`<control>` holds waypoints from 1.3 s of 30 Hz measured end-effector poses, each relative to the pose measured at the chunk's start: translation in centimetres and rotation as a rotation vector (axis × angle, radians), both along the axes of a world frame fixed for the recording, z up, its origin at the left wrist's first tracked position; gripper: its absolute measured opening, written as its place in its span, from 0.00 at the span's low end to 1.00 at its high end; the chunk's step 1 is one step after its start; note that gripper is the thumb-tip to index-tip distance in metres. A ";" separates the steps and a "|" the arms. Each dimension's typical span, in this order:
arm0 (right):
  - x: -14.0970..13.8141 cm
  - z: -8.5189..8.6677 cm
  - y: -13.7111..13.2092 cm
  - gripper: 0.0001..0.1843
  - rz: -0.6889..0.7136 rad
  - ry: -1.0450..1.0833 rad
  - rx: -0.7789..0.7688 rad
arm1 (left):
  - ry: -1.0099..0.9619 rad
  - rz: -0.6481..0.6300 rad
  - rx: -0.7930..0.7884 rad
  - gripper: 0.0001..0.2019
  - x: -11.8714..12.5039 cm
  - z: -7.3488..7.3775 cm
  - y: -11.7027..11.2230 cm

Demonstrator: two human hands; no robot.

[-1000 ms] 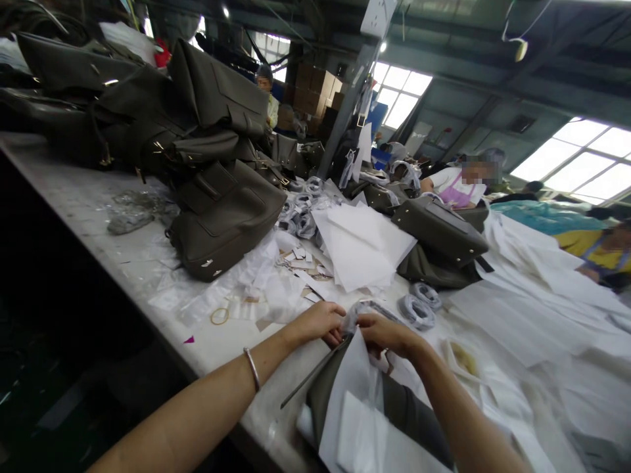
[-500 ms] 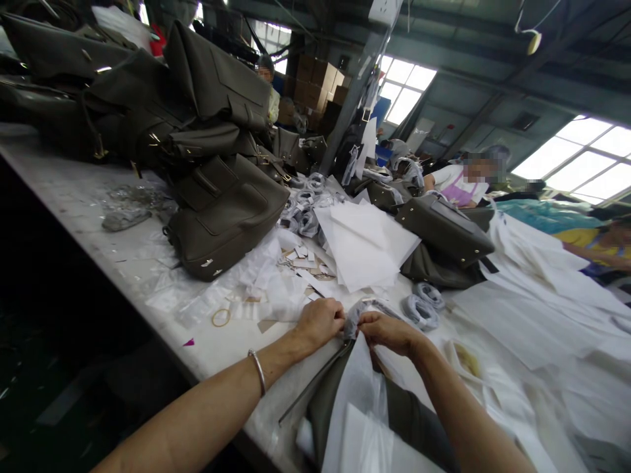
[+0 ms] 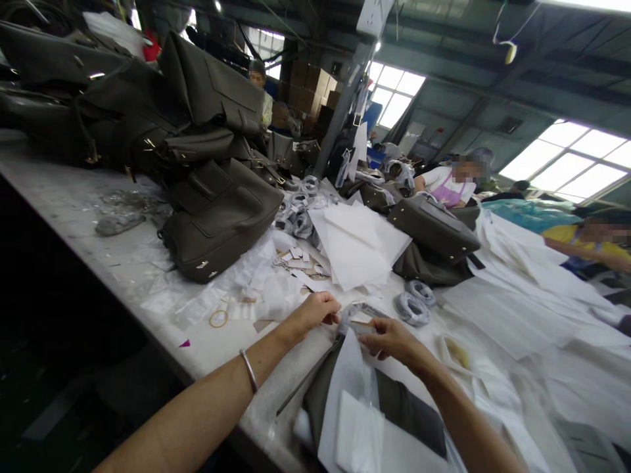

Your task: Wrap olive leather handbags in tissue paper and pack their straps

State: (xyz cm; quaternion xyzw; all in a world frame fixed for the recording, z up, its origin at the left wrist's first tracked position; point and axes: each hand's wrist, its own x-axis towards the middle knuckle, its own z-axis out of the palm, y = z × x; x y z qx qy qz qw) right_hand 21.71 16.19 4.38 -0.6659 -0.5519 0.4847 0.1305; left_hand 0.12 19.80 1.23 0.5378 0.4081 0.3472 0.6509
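Observation:
A dark olive handbag (image 3: pixel 409 404) lies in front of me at the table edge, with white tissue paper (image 3: pixel 340 401) over part of it. Its handle (image 3: pixel 367 307) is wrapped in clear plastic and stands up between my hands. My left hand (image 3: pixel 315 312) is closed in a pinch just left of the handle; what its fingertips hold is too small to make out. On the other side, my right hand (image 3: pixel 389 338) has its fingers pinched together by the handle's base, near a thin tan strip. Its fingers hide whatever they grip.
Olive handbags (image 3: pixel 221 217) are heaped at the left and more (image 3: pixel 434 226) lie at the back right. White sheets (image 3: pixel 355 243), plastic-wrapped coils (image 3: pixel 414 309), small cards and a yellow rubber band (image 3: pixel 218 318) lie around. A post (image 3: pixel 340 112) rises behind; people work beyond.
My right hand has moved slightly down and away from the handle, and its fingers have shifted. My left hand stays beside the handle. The view has shifted a little.

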 end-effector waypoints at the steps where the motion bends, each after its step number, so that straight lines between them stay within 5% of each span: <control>1: -0.3 -0.2 -0.3 0.17 -0.022 0.005 0.024 | -0.025 0.005 -0.014 0.10 0.1 -0.1 0.0; 7: -1.5 -1.0 -1.5 0.08 -0.028 -0.105 0.135 | -0.094 0.008 -0.037 0.12 0.2 -0.3 0.1; 13: 0.3 -1.2 -1.6 0.11 -0.100 -0.084 0.198 | -0.050 -0.034 0.041 0.08 0.6 -1.0 -0.1; 18: -0.3 -0.5 -2.4 0.21 0.206 -0.391 0.478 | 0.005 -0.043 0.080 0.07 0.9 -1.5 0.0; 21: -0.7 -0.3 -2.8 0.31 0.246 -0.548 0.563 | 0.016 -0.056 0.089 0.07 0.8 -1.4 0.0; 23: -0.8 -0.2 -2.8 0.39 0.250 -0.578 0.567 | 0.017 -0.065 0.095 0.07 0.7 -1.4 0.1; 27: -0.7 0.1 -2.6 0.27 0.362 -0.580 0.536 | 0.024 -0.063 0.112 0.08 0.7 -1.7 0.1; 32: -0.3 0.1 -1.8 0.38 0.342 -0.646 0.512 | 0.036 -0.060 0.119 0.08 0.8 -1.8 0.2; 39: -1.2 1.5 -0.3 0.24 0.517 -0.681 0.462 | 0.062 -0.079 0.125 0.12 0.4 -0.5 0.0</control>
